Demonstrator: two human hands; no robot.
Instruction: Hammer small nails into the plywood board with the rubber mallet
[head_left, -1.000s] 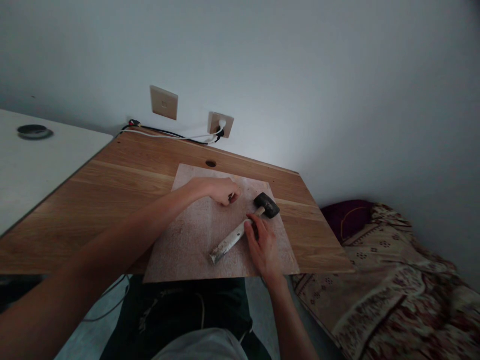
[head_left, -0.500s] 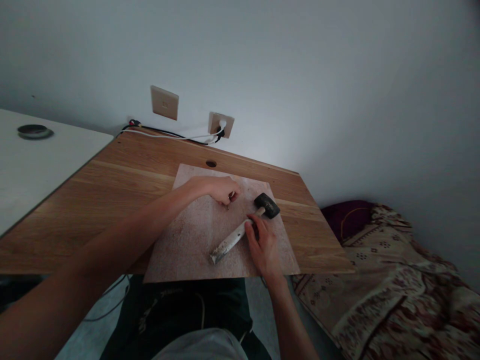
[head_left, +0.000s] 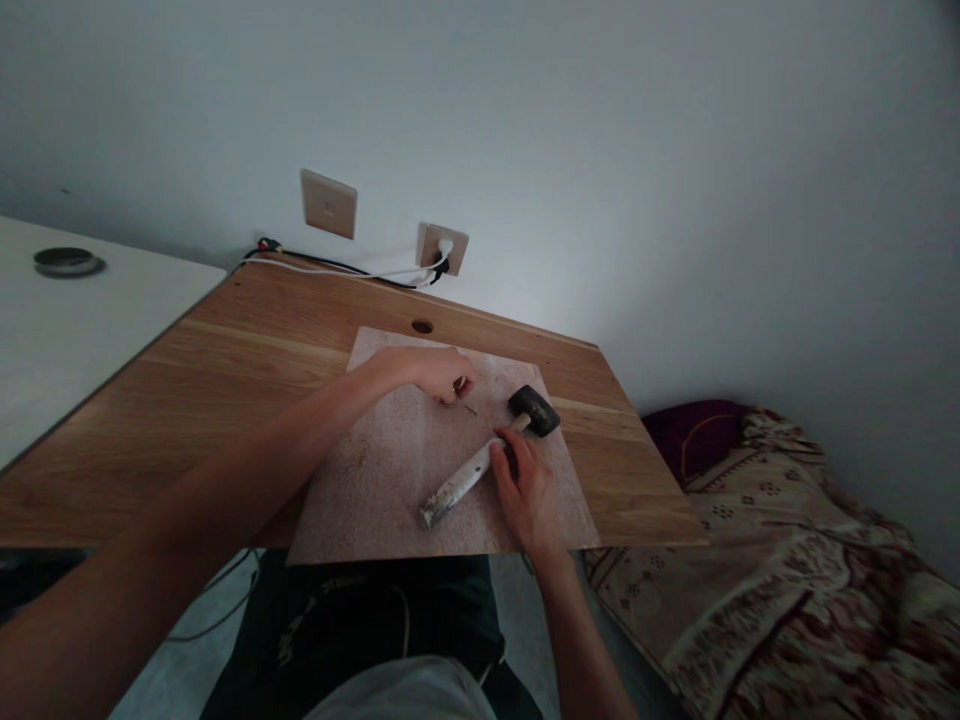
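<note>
From where I stand, I see a person's bare forearms reaching over a brown, wood-grained desktop (head_left: 247, 330) pushed against a pale wall (head_left: 600, 180). On the desktop, its near edge at the person's lap, lies a flat, pinkish-brown, rectangular board (head_left: 375, 480) with a worn, mottled surface.

A mallet with a black, blocky head and a scuffed whitish handle (head_left: 474, 469) lies slantwise on the right half of the board, head pointing away from the person and to the right. The right hand (head_left: 529, 490) is at the handle just below the head, fingers half bent, with a gap between thumb and forefinger. The fingertips touch the handle, though I cannot tell whether they really grip it.

The left hand (head_left: 439, 375) is over the far part of the board, its fingers curled well in. A thin, dark sliver (head_left: 469, 408) shows just below them, near the mallet's head; it is too small to name, and I cannot tell whether the fingers have hold of it.

Beyond the board, a dark round hole (head_left: 422, 326) sits in the desktop. A white cable (head_left: 322, 272) runs along the wall to a beige socket plate (head_left: 427, 240). To the right lies patterned cream-and-maroon bedding (head_left: 750, 570).
</note>
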